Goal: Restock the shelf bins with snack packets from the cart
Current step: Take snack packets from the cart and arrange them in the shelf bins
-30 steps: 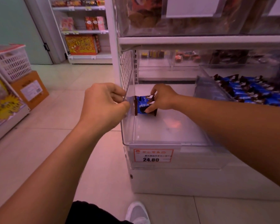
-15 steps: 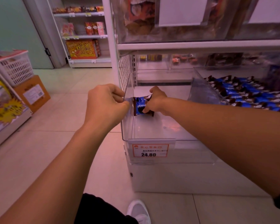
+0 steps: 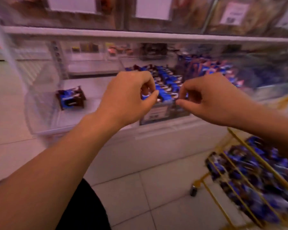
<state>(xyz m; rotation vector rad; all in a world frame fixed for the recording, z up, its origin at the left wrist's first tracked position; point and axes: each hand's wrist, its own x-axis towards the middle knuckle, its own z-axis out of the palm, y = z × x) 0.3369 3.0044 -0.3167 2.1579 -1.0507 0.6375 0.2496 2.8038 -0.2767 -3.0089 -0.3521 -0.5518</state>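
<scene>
Both hands are up in front of the shelf with nothing in them. The left hand (image 3: 131, 95) has its fingers loosely curled, thumb tip close to the forefinger, and no packet between them as far as the blur allows. The right hand (image 3: 211, 98) is much the same, fingers bent in, thumb reaching left, holding nothing.

One blue snack packet (image 3: 71, 98) lies alone on the floor of the clear left bin (image 3: 40, 113), toward its left side. The neighbouring bin (image 3: 166, 83), just behind the hands, is full of blue packets in rows. Down at the lower right sits the yellow wire cart (image 3: 249, 176), heaped with more of the same packets.

So the call, as I read it: the left bin has barely begun, and the next reach belongs in the cart. To do it well, turn toward the cart and scoop several packets at once with both hands instead of one at a time. Grip them by their flat faces, not the crimped ends, so they do not slip. Carry them low over the front lip of the bin and lay them beside the lone packet, all facing one way, filling from the back forward. The view is smeared, so the labels cannot be read.
</scene>
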